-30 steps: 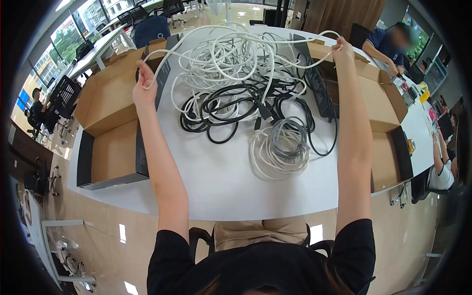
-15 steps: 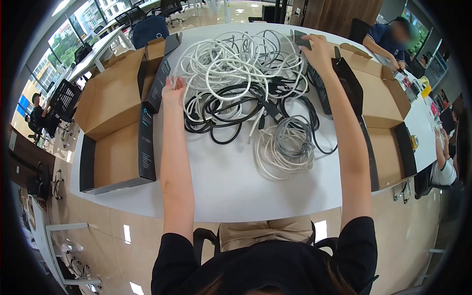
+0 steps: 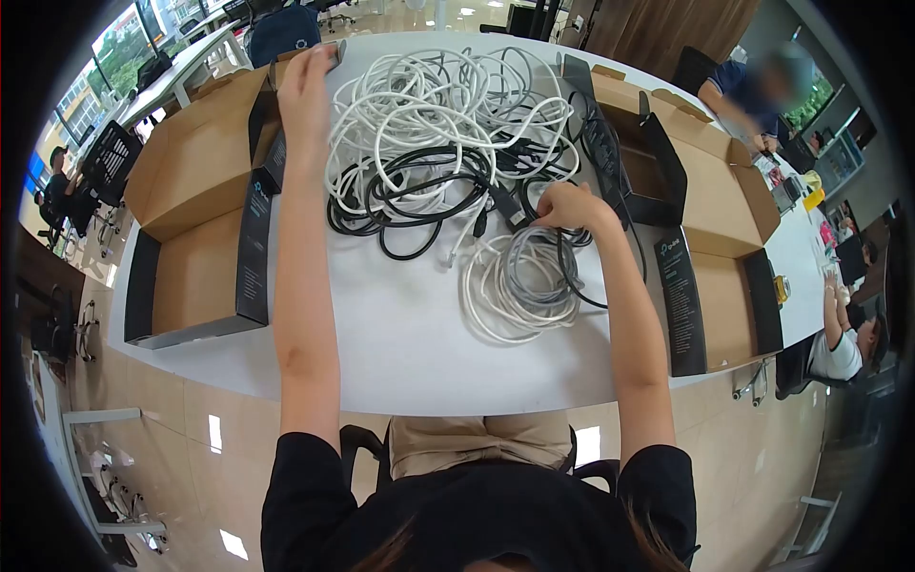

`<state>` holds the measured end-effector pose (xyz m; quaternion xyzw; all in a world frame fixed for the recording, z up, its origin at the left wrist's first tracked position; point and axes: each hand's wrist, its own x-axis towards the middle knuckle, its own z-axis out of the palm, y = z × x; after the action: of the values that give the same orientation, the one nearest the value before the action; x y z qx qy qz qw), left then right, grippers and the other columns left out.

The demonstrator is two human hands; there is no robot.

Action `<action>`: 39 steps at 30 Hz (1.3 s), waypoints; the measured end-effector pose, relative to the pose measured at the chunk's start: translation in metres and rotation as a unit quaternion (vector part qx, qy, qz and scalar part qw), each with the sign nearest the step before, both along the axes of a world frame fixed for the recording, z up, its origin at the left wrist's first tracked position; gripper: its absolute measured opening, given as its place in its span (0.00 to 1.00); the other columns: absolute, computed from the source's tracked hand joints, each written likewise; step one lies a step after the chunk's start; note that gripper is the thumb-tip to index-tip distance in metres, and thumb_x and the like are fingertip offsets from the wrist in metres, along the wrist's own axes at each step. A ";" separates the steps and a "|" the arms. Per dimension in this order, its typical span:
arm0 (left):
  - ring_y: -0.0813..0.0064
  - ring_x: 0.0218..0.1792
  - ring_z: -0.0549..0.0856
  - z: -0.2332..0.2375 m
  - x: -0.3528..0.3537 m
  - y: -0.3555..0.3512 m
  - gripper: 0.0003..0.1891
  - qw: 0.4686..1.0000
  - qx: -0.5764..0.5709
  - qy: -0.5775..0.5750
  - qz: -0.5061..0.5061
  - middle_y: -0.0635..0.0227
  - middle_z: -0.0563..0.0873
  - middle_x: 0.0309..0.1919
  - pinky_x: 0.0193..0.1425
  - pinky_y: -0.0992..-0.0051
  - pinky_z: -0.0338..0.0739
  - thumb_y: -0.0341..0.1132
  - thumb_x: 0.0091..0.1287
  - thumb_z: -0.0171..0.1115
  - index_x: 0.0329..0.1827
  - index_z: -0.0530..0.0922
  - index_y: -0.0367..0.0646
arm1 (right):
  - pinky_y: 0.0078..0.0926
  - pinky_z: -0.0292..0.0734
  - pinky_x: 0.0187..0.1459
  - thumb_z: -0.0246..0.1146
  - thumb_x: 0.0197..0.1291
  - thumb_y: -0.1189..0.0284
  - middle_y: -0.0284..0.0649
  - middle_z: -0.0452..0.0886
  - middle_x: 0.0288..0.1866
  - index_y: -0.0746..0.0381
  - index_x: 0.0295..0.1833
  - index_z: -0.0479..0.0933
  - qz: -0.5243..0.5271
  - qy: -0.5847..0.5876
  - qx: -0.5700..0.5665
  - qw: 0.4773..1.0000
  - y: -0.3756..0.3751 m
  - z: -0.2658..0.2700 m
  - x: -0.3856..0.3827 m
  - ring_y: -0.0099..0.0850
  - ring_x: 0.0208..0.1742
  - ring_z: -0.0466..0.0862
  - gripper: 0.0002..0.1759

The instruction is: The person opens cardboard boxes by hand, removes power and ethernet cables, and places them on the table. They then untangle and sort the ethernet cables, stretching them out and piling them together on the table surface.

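My left hand (image 3: 305,86) is at the back left with bent fingers, closed at the flap of a small box (image 3: 271,167). My right hand (image 3: 570,206) has its fingers pinched together over a black cable (image 3: 569,272), just above a coil of grey cable (image 3: 522,286); the fingertips are partly hidden. This coil lies over a loose white cable coil (image 3: 479,310). Between my hands spreads a tangled heap of white cables (image 3: 410,114), with looped black cables (image 3: 410,250) along its near side. A dark plug (image 3: 510,205) sits beside my right hand.
An open cardboard box (image 3: 195,286) stands on the left of the white table (image 3: 410,353). Another open box (image 3: 720,315) stands on the right, with a smaller black box (image 3: 658,205) behind it. A person (image 3: 748,95) sits at the far right.
My left hand has gone from the white cables' edge to the left box flap. My right hand has left the right box flap and come down to the black cable, which has shifted.
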<state>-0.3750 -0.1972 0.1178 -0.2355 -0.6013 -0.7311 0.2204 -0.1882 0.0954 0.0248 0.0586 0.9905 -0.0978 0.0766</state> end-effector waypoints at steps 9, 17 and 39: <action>0.75 0.47 0.82 0.004 0.094 0.048 0.13 0.822 -0.410 0.108 -0.380 0.67 0.85 0.45 0.51 0.73 0.74 0.37 0.67 0.57 0.50 0.80 0.42 | 0.23 0.74 0.31 0.64 0.57 0.69 0.37 0.81 0.24 0.70 0.31 0.80 -0.067 0.142 -0.307 0.939 0.021 0.059 0.023 0.23 0.26 0.80 0.12; 0.64 0.54 0.78 -0.044 0.079 0.065 0.18 0.757 -0.548 0.169 -0.314 0.63 0.80 0.52 0.59 0.70 0.71 0.42 0.52 0.72 0.41 0.83 0.41 | 0.16 0.72 0.26 0.58 0.66 0.70 0.33 0.75 0.25 0.69 0.38 0.76 -0.143 0.302 -0.463 0.821 0.016 0.116 0.062 0.20 0.22 0.77 0.11; 0.65 0.47 0.78 -0.021 0.173 0.063 0.20 0.661 -0.543 0.296 -0.426 0.68 0.80 0.39 0.52 0.66 0.72 0.31 0.38 0.75 0.38 0.82 0.43 | 0.41 0.74 0.45 0.63 0.57 0.59 0.39 0.83 0.34 0.53 0.37 0.85 -0.044 0.476 0.033 0.878 0.025 0.057 -0.113 0.44 0.43 0.81 0.11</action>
<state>-0.2025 -0.1339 0.0967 -0.7475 -0.6286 -0.1809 -0.1161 -0.3008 0.1209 0.0813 0.0510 0.9066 -0.0840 -0.4103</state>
